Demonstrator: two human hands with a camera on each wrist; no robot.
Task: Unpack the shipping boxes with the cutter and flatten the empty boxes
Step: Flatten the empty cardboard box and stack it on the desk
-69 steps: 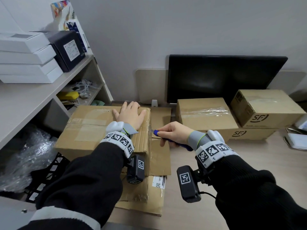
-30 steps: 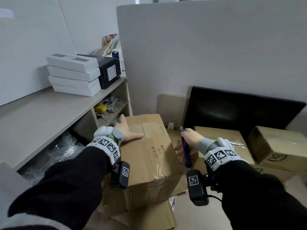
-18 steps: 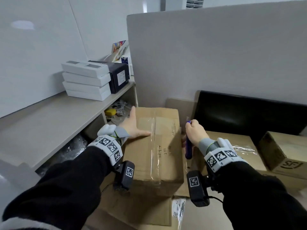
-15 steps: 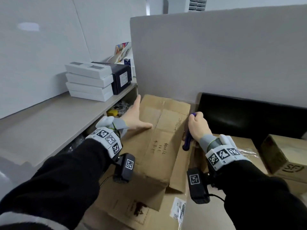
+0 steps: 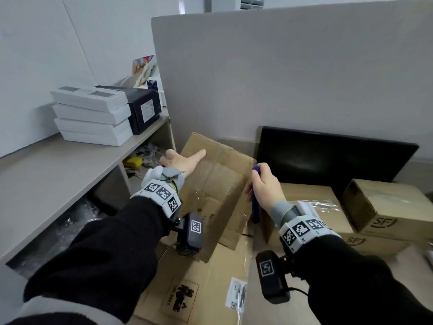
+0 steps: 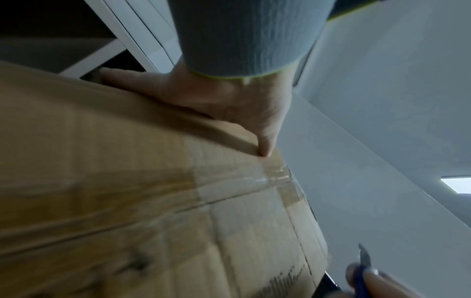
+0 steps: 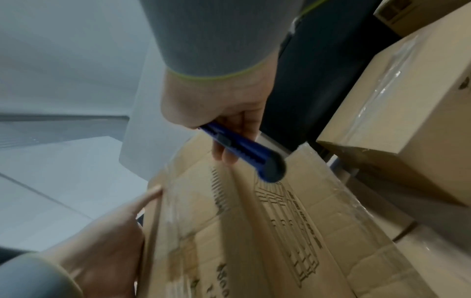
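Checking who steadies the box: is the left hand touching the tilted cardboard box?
Touching. The left wrist view shows the left hand with its thumb pressed flat on the cardboard box; the head view agrees.

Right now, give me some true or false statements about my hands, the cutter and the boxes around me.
1. The right hand grips the blue cutter. True.
2. The left hand is curled in a fist. False: it lies flat on the tilted cardboard box.
3. The cutter's blade is out. True, seen from the left wrist.
4. White boxes are stacked on the floor. False: on the shelf.
5. The monitor is lit. False: dark.
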